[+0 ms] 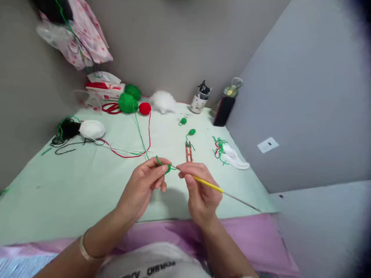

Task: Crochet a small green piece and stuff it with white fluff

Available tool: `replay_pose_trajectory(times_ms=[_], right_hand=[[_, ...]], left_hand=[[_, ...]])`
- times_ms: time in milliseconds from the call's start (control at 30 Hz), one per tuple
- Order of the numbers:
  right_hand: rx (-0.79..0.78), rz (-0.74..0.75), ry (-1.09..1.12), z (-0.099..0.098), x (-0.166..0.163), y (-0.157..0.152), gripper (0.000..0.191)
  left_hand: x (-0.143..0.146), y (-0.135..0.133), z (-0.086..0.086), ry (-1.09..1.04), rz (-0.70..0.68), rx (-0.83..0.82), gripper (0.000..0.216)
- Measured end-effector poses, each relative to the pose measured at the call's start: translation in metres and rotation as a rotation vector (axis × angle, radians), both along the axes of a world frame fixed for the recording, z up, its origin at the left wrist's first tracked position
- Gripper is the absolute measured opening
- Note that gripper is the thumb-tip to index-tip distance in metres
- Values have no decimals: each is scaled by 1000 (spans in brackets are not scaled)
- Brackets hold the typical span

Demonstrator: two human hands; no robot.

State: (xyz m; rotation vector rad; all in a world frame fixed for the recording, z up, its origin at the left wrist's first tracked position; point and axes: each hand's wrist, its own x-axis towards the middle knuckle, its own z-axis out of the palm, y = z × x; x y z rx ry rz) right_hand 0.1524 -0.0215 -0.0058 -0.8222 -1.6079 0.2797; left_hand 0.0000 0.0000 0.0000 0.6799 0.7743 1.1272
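Observation:
My left hand (pixel 145 185) pinches a small green crochet piece (pixel 168 168) above the pale green table (pixel 87 181). A green yarn strand (pixel 141 136) runs from it back to the green yarn balls (pixel 128 102). My right hand (pixel 199 189) is closed on a crochet hook with a yellow handle (pixel 208 185); its tip points into the green piece and its metal end sticks out to the right. Orange snips (pixel 189 151) lie just beyond my hands.
A red yarn ball (pixel 145 108), white stuffing (pixel 164 101), a white yarn ball (pixel 92 129) and black yarn (pixel 68 129) lie at the back. Small green crocheted bits (pixel 182 121), yarn scraps (pixel 222 148), a jar (pixel 199 101), a bottle (pixel 227 104) and a tissue box (pixel 104 89) stand near the walls.

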Motion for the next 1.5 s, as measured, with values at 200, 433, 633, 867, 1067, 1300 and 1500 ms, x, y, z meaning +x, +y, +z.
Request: replay_pose_trajectory(times_ms=[200,433,633,867,1067,1300,1500], right_hand=[[87,-82,-146,0,-2,-4,30],[50,-50,-23,-7,-7,3,30],[-64,19,136,-10,-6,4,31],[-266,154,454,-8,-6,7,19],[-468,363,627,-6,2,10,18],[-360,159,325,-1,5,2,22],[-12,52,-54,-3,1,-1,28]], left_hand=[[0,-4,1,-9,-16,3,11],[3,-8,4,-21,-86,30,21],[2,-7,4,-8,-87,38,24],[1,-7,7,-16,-75,23,25],[-1,-6,7,-32,-106,12,22],[-4,-6,8,2,-79,43,19],[-1,-6,2,112,-32,123,20]])
